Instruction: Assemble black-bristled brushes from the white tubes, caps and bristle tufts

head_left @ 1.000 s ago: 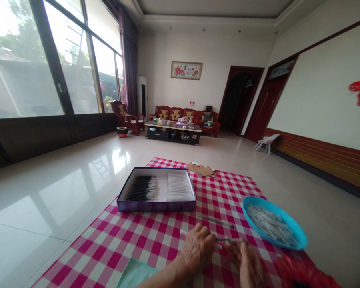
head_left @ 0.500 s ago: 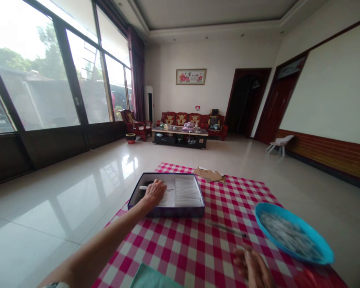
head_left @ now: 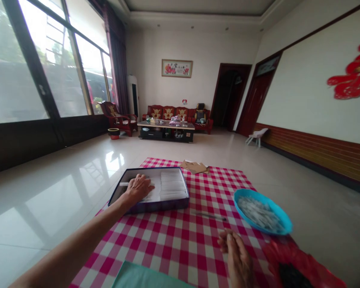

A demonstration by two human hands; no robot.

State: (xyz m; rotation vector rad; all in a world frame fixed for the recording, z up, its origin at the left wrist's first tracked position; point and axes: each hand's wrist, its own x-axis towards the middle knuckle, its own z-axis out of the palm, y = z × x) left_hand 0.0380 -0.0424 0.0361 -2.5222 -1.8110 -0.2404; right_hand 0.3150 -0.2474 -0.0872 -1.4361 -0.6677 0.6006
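My left hand [head_left: 139, 188] reaches into a shallow dark-blue box [head_left: 159, 206] with a white inside. Its fingers are bent, and a white stick-like piece [head_left: 124, 184] shows at its left; what the fingertips hold is hidden. A row of white slim packets [head_left: 172, 186] fills the box's right part. Low at the right, my right hand [head_left: 235, 254] hovers over the checkered cloth, thumb pressed to its fingers, on something too small to name. A thin pen-like item [head_left: 210, 216] lies on the cloth between the box and my right hand.
A blue bowl [head_left: 285, 218] of whitish pieces stands at the right on the red-and-white cloth [head_left: 174, 240]. Near it lies a red plastic bag [head_left: 312, 264] with dark contents. Brown cardboard pieces [head_left: 195, 167] lie at the far edge, a green sheet [head_left: 144, 276] at the near edge.
The view has swung right, so the scene sits further left and more of the red bag shows. My left hand remains in the box; my right hand keeps its pinched shape.
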